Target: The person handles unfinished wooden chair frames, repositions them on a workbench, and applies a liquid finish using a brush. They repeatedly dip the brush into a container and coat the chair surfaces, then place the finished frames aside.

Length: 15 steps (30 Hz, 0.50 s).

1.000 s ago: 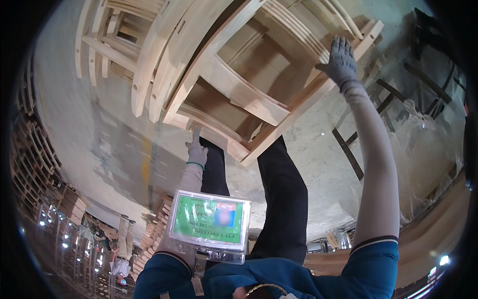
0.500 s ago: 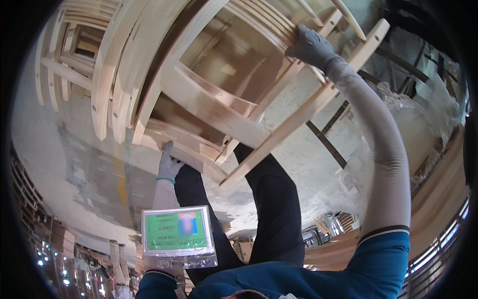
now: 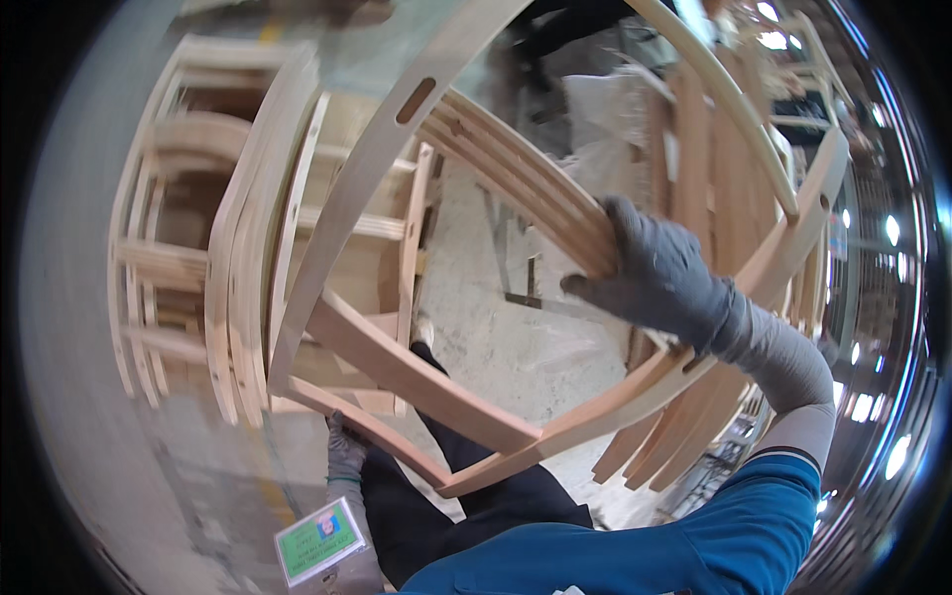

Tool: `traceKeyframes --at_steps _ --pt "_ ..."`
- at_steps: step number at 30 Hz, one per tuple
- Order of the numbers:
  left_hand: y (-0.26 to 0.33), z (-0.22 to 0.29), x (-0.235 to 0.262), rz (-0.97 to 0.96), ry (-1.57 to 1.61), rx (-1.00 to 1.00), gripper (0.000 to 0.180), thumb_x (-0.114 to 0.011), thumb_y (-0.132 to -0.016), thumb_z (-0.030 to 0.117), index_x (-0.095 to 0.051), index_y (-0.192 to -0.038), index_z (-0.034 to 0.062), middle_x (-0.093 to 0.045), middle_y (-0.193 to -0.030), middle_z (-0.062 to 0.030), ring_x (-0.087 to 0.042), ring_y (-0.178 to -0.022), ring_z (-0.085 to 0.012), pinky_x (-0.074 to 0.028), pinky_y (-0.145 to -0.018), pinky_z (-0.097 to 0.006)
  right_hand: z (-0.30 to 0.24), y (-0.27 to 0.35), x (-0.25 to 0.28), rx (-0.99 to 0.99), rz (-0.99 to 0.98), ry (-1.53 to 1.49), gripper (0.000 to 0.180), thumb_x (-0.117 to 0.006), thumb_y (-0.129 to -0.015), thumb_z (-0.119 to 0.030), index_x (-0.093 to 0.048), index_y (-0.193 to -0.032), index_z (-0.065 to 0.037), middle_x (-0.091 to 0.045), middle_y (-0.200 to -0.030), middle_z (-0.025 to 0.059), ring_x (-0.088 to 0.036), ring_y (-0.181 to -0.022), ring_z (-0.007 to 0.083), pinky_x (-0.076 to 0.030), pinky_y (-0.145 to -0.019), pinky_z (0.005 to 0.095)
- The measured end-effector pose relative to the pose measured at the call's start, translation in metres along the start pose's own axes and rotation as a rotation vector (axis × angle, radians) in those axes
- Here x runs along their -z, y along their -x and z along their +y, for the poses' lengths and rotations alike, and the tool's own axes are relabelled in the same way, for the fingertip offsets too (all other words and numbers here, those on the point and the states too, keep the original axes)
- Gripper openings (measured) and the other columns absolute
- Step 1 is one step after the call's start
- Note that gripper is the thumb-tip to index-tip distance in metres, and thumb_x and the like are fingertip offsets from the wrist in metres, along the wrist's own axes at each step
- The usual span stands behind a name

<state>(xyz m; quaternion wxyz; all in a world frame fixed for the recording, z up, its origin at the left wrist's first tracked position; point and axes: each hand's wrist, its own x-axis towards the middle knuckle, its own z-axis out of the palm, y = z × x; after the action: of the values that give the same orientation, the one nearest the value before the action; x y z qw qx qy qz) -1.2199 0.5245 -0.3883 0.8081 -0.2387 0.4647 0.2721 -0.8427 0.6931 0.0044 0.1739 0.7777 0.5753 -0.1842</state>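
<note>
A pale wooden chair frame [image 3: 426, 382] with curved side rails and several crosspieces is held tilted in front of me, above my legs. My right hand [image 3: 659, 278], in a grey glove, is wrapped round the grooved crosspiece [image 3: 526, 174] on its farther part. Low on the left, my gloved left hand [image 3: 345, 451] grips the nearest rail [image 3: 382, 431] close to its left corner; that rail hides some of its fingers. A long slot [image 3: 416, 100] shows in the left side rail.
Similar wooden frames [image 3: 223, 268] stand stacked on the left, beside the held one. Long curved wooden pieces [image 3: 684, 407] lean together on the right. Crumpled clear plastic [image 3: 600, 124] lies farther off. A badge [image 3: 319, 543] hangs by my left forearm.
The chair frame has come away from the stacked frames on the left and is raised closer to me. Both hands have kept their hold, and my view has turned.
</note>
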Motion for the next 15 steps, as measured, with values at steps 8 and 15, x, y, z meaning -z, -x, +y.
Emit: traceKeyframes --at_steps 8,15 --pt "0.059 0.086 -0.209 -0.412 -0.987 -0.367 0.059 -0.046 -0.087 0.051 -0.035 -0.131 0.0127 -0.048 -0.119 -0.0089 -0.050 -0.107 -0.0236 -0.043 -0.090 -0.042 0.125 0.217 0.006 -0.408 0.549 -0.282 0.069 -0.074 -0.069 -0.036 -0.041 -0.115 0.003 -0.064 -0.081 0.0160 -0.065 -0.067 0.0311 -0.052 -0.062 0.0374" --pt "0.163 0.064 -0.347 -0.858 -0.846 0.023 0.078 -0.042 -0.084 0.060 -0.023 -0.140 0.0083 -0.042 -0.132 -0.0128 -0.047 -0.115 -0.0274 -0.038 -0.098 -0.042 0.200 0.344 -0.059 -0.850 0.777 -0.939 0.047 -0.072 -0.072 -0.027 -0.055 -0.104 0.004 -0.065 -0.082 0.0119 -0.062 -0.077 0.0167 -0.047 -0.073 0.0300"
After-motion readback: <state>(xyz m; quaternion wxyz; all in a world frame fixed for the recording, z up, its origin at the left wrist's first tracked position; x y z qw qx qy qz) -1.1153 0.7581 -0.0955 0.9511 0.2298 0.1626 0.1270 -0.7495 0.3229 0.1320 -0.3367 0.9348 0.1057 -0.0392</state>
